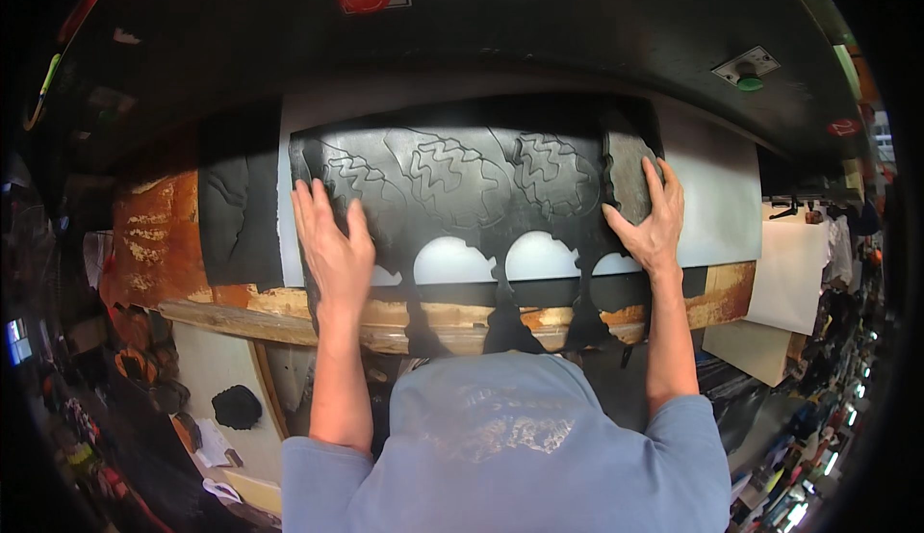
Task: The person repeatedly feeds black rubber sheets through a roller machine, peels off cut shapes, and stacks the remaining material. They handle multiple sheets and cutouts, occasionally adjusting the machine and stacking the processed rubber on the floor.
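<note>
Your left hand [337,244] lies with thumb apart on the left edge of the black sheet [390,220], which drapes past the front edge of the wooden surface [241,320]; your right hand [654,225] spreads around a grey, ragged-edged piece [628,172] (I can't tell whether it grips). Three rounded, zigzag-lined outlines [462,186] look cut but not lifted out; notched, arched openings [452,261] suggest a front row done. The material seems supple, faintly glossy.

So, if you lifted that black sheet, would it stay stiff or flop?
The black sheet would probably flop, as big cutouts leave only narrow strips along its near side. Those slim strips might stretch or tear first.
</note>
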`<move>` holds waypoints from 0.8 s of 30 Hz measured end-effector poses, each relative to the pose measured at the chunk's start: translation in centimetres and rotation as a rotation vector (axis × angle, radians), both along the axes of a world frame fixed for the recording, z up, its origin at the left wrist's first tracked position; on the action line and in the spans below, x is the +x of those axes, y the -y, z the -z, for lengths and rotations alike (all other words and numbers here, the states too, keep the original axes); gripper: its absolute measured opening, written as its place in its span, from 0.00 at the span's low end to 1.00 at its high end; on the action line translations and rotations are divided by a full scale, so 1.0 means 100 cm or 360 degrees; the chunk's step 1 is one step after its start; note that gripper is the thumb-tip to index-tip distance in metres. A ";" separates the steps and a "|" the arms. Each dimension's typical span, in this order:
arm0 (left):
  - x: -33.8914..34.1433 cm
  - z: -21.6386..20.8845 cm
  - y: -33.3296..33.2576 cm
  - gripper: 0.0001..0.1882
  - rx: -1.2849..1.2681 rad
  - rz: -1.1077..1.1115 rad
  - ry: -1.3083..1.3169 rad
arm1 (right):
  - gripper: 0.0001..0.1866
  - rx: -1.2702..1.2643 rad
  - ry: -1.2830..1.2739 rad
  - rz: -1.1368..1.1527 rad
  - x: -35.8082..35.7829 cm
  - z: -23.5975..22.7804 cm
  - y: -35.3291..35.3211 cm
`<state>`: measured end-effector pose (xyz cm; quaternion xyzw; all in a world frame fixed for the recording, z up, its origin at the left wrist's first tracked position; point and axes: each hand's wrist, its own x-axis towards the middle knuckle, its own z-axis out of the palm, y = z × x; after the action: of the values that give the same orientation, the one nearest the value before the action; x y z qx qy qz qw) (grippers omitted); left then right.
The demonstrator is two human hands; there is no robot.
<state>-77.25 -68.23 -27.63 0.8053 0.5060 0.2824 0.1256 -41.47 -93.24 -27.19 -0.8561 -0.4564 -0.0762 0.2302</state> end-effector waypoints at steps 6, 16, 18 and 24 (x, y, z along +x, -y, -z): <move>-0.002 -0.003 -0.038 0.26 0.0101 -0.0022 -0.0076 | 0.45 0.0443 -0.0731 0.0152 0.011 0.002 0.016; -0.023 -0.015 -0.084 0.26 -0.0736 -0.0172 0.0363 | 0.34 0.0039 0.0072 0.0517 0.036 0.000 0.057; -0.026 -0.015 -0.091 0.21 -0.0999 -0.0147 0.0582 | 0.30 0.0213 -0.0052 0.0378 0.016 -0.004 0.027; -0.031 -0.022 -0.092 0.15 -0.1551 0.0216 0.1484 | 0.25 0.0451 -0.0708 -0.0922 -0.100 -0.034 -0.149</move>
<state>-80.33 -59.08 -25.47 0.4806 0.4167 0.3314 0.6968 -51.42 -78.29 -23.74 -0.6471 -0.6030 0.1171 0.4516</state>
